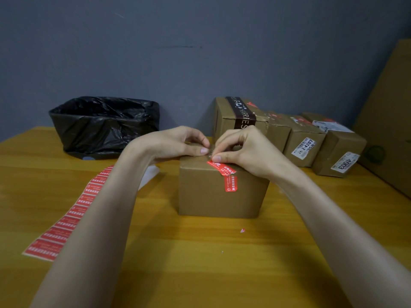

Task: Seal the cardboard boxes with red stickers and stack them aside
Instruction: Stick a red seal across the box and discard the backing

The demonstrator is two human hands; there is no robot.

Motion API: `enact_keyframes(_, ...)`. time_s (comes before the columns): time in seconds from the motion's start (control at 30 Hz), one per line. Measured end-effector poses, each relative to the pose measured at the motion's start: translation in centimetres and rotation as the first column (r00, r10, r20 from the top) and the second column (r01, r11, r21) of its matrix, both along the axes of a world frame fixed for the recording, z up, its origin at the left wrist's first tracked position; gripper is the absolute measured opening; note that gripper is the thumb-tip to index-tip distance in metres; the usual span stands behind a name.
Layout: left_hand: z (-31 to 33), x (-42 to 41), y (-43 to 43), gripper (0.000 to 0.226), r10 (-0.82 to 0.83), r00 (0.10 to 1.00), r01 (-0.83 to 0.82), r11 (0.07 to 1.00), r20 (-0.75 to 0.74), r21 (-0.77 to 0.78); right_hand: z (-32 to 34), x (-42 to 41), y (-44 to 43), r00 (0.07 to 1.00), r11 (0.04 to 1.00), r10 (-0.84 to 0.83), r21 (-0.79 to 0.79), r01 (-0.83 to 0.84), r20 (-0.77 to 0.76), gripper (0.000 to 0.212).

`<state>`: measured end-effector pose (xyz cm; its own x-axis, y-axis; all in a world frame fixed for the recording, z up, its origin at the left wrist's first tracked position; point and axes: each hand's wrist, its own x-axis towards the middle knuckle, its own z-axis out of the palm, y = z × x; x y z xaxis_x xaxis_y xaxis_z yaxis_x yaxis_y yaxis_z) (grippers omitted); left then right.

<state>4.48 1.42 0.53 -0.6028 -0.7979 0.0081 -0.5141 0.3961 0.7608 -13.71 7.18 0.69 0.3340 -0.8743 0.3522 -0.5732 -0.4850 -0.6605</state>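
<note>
left hand [178,143] and right hand [242,150] pinch a red sticker [221,168] atop the cardboard box [206,196].

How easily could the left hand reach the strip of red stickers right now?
Probably easily: the sticker strip lies on the table right beside the left forearm, nothing between. The left hand must first leave the cardboard box.
</note>
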Motion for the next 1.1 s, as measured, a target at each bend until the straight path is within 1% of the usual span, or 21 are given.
enact_keyframes(0.1,-0.1,0.0,0.0,0.013,-0.006,1.000,0.006,1.000,-0.003,-0.010,0.0,-0.1,0.0,1.000,1.000,0.002,0.004,-0.002,0.004,0.009)
enact_keyframes(0.17,-0.2,0.2,-0.1,0.017,-0.012,1.000,0.012,1.000,-0.006,-0.008,0.1,-0.2,0.0,1.000,1.000,0.004,0.013,-0.004,0.014,0.006)
enact_keyframes(0.33,-0.8,0.6,0.0,0.042,-0.063,0.997,0.068,0.992,-0.052,0.104,0.0,-0.1,0.0,1.000,1.000,0.011,0.002,-0.012,0.019,0.005)
enact_keyframes(0.47,-0.6,0.5,-0.3,0.043,-0.070,0.997,0.073,0.993,-0.035,0.095,-0.1,-0.2,-0.1,1.000,1.000,0.019,-0.016,-0.019,0.000,0.005)
enact_keyframes(0.57,-0.6,0.4,-0.4,0.049,-0.064,0.998,0.065,0.995,-0.011,0.079,-0.4,-0.2,0.0,0.998,0.995,-0.014,-0.096,0.009,-0.057,0.007)
enact_keyframes(0.67,-0.5,0.4,-0.4,0.046,-0.053,0.999,0.053,0.996,-0.002,0.078,-0.6,-0.2,0.2,0.998,0.992,-0.019,-0.129,0.012,-0.056,0.017)
enact_keyframes(0.73,-0.6,0.4,-0.4,0.046,-0.048,0.999,0.048,0.996,-0.004,0.079,-0.5,-0.3,0.3,1.000,0.994,0.003,-0.108,-0.006,-0.029,0.023)
enact_keyframes(0.9,-0.6,0.5,-0.3,0.045,-0.048,0.999,0.047,0.995,0.006,0.088,-0.2,-0.6,0.2,0.999,0.999,0.030,-0.035,-0.029,0.021,0.022)
enact_keyframes(1.0,-0.5,0.4,-0.2,0.045,-0.047,0.999,0.046,0.995,-0.001,0.092,0.2,-1.0,0.3,0.996,0.998,0.057,0.020,-0.058,0.065,0.017)
enact_keyframes(1.1,-0.3,0.3,0.0,0.045,-0.046,0.999,0.046,0.994,0.001,0.095,0.4,-1.4,0.4,0.994,0.995,0.077,0.059,-0.081,0.073,0.007)
